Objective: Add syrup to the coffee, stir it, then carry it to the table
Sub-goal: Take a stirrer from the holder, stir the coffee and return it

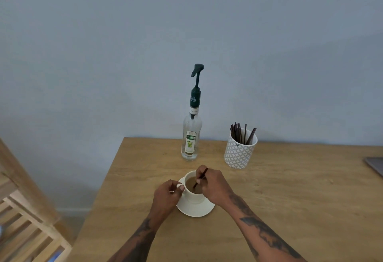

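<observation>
**Two hands at the coffee cup**

Both forearms reach in from the bottom edge over the wooden tabletop [290, 189], which has a matte, grained surface. The left hand [166, 194] has its fingers curled and pinches the small handle of the cup [193, 196], thumb on top. The right hand [213, 185] is also curled; its fingertips pinch a thin dark stirrer [200, 177], which leans with its lower end dipped in the light brown coffee [191, 185]. The cup is round, smooth and cream-white, and it stands on a matching round saucer [196, 210] between the two hands. Beyond the hands, a little to the left, the syrup bottle [191, 137] stands upright: clear glass, a green and white label, a dark green pump on top. Beyond the right hand stands a cylindrical holder [240, 152] with a white and grey diamond pattern, full of more dark sticks [240, 133].
</observation>
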